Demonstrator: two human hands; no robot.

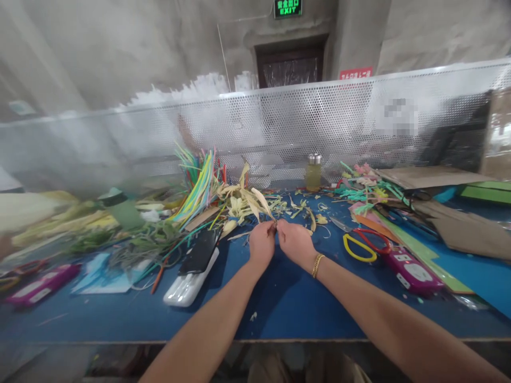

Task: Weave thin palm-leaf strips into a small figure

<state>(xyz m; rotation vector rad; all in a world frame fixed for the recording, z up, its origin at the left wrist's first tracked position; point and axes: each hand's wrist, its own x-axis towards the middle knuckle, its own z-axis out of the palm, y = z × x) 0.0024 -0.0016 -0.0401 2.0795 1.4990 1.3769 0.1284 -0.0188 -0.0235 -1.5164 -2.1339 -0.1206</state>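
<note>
My left hand (262, 246) and my right hand (296, 243) meet above the middle of the blue table, fingers closed in a pinch. At their fingertips is the lower end of a dried husk strip (262, 202), pale tan and pointing up and away; the pinched end is mostly hidden. A gold bracelet (317, 265) circles my right wrist. Just behind the hands lies a heap of pale dried husks (239, 205). Scissors (361, 246) with red and yellow handles rest to the right of my right hand.
Left of my arms, a black phone (200, 251) lies on a white case (191, 284). Coloured pipe cleaners (202, 178) stand behind. A purple device (413, 270) sits at right, another purple device (43, 283) at far left. A bottle (313, 173) stands before the perforated metal screen (291, 125).
</note>
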